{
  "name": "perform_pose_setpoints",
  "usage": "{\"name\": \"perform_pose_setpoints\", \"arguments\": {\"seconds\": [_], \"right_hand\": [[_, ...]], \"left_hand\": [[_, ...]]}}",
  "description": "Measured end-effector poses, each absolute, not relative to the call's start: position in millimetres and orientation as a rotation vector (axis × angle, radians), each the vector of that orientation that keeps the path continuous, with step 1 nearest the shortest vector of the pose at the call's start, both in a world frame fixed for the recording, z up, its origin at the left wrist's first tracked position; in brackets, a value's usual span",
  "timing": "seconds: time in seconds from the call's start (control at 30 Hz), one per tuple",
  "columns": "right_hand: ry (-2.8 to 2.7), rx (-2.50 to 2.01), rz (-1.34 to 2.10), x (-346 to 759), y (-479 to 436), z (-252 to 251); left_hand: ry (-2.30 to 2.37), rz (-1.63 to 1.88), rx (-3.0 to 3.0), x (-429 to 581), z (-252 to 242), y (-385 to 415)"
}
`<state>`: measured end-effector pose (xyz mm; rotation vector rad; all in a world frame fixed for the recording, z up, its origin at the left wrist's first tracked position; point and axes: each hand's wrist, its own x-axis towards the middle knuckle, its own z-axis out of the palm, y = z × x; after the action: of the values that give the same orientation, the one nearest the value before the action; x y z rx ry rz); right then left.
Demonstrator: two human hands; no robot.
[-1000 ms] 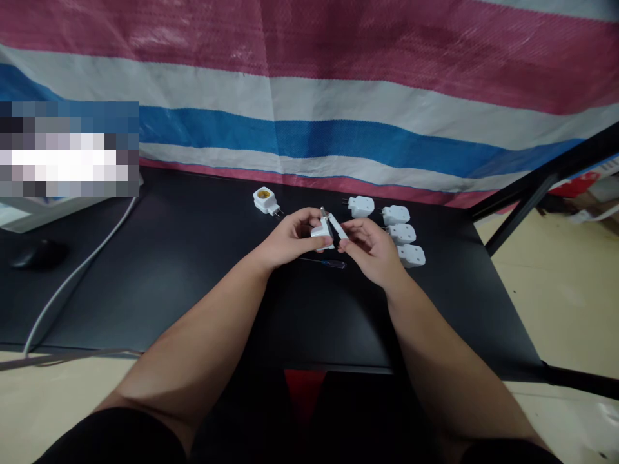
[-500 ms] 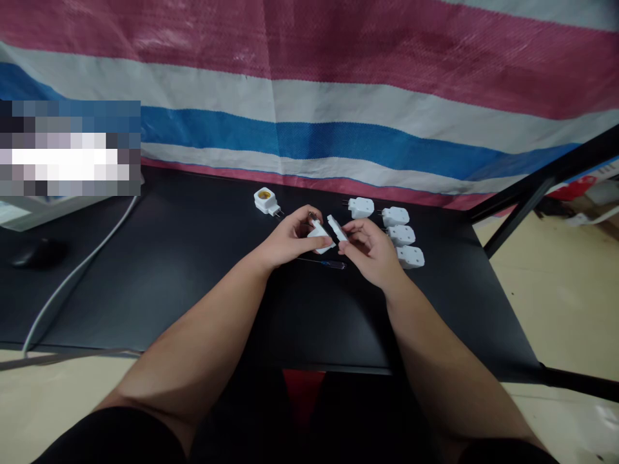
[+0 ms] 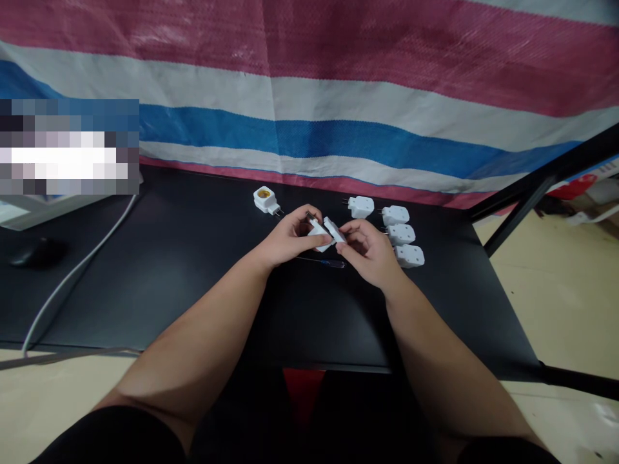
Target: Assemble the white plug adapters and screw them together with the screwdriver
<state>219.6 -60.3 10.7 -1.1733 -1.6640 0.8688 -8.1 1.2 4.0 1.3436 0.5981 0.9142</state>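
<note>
My left hand [image 3: 294, 237] grips a white plug housing [image 3: 319, 240], its thumb across the near side and metal pins showing at the upper left. Between the fingertips and thumb of my right hand [image 3: 365, 250] is a white cover piece [image 3: 334, 229], tilted and held close against the housing. Whether the two parts touch is hard to make out. Just below them on the black table lies a screwdriver [image 3: 333, 263] with a clear bluish handle; my left hand hides part of its surroundings.
Several white plug adapters [image 3: 400, 234] sit beyond my right hand. A white lamp-socket plug [image 3: 265, 198] stands at the back, left of centre. On the left are a black mouse [image 3: 31, 252] and a grey cable [image 3: 82, 270]. A black metal frame [image 3: 536, 183] borders the table's right end.
My right hand has brought the cover piece slightly left, closer to the housing. The left hand has stayed nearly in place.
</note>
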Motion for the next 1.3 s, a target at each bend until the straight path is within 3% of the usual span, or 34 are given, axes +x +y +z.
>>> {"name": "perform_pose_setpoints", "arguments": {"seconds": [1.3], "right_hand": [[-1.718, -1.131, 0.877, 219.6, -59.7, 7.3]], "left_hand": [[0.603, 0.938, 1.328, -7.9, 3.3, 2.0]]}}
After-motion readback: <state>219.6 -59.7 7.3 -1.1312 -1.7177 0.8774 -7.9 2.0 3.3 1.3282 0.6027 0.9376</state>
